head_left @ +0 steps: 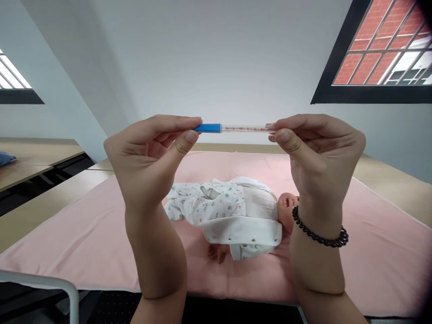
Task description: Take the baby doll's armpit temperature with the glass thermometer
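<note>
A glass thermometer (245,128) with a blue end piece (209,128) is held level at about eye height, between my two hands. My left hand (151,150) pinches the blue end between thumb and fingers. The clear far end sits in the pinch of my right hand (315,150), whose fingertips hide its tip. Behind and below lies a baby doll (224,202) on its back on a pink sheet (97,243). White patterned clothes cover it, and its top is spread open. Part of its head is hidden behind my right wrist, which wears a black coiled band (319,236).
The sheet lies over light wooden tables (388,180). Another wooden table (37,155) with a blue item (6,158) stands at the left. A white metal rail (43,281) curves at the lower left. A barred window (384,49) is at the upper right.
</note>
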The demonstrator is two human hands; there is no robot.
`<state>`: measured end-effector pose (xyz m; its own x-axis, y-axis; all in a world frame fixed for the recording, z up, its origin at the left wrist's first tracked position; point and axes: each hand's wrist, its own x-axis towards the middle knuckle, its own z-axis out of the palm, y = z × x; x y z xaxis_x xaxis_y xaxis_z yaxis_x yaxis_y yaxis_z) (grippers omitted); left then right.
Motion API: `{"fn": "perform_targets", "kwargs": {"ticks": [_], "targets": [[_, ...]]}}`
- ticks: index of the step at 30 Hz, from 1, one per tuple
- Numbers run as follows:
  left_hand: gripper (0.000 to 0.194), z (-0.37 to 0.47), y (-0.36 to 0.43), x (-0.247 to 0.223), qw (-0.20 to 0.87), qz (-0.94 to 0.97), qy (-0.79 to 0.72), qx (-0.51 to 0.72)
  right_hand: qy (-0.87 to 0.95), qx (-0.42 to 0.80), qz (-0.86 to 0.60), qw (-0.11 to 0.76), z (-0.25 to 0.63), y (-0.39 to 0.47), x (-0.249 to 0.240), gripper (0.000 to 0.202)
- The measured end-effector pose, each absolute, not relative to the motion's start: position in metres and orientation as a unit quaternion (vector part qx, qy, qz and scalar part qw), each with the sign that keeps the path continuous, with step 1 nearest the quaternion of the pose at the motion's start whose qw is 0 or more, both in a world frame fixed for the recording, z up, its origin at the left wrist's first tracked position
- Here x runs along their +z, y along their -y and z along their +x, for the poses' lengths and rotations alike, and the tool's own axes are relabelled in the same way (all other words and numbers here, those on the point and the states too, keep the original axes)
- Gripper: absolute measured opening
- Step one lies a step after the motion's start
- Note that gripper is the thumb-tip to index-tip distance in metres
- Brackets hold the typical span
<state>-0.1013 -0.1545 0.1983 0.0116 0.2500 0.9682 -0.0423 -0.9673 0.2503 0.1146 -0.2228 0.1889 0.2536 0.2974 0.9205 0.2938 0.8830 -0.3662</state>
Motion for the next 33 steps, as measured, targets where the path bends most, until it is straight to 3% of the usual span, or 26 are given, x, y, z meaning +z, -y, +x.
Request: {"fn": "perform_targets", "kwargs": {"ticks": [11,33], "targets": [[0.016,-0.0990,0.1536,0.1969,0.156,0.679,-0.083,0.713,0.605,-0.003,-0.265,0.751,0.1172,0.2196,0.1859,0.014],[0.004,-0.0984,0.1542,0.1968,0.150,0.686,-0.090,0.706,0.605,0.026,-0.285,0.743,0.1154,0.2198,0.1873,0.003]]}}
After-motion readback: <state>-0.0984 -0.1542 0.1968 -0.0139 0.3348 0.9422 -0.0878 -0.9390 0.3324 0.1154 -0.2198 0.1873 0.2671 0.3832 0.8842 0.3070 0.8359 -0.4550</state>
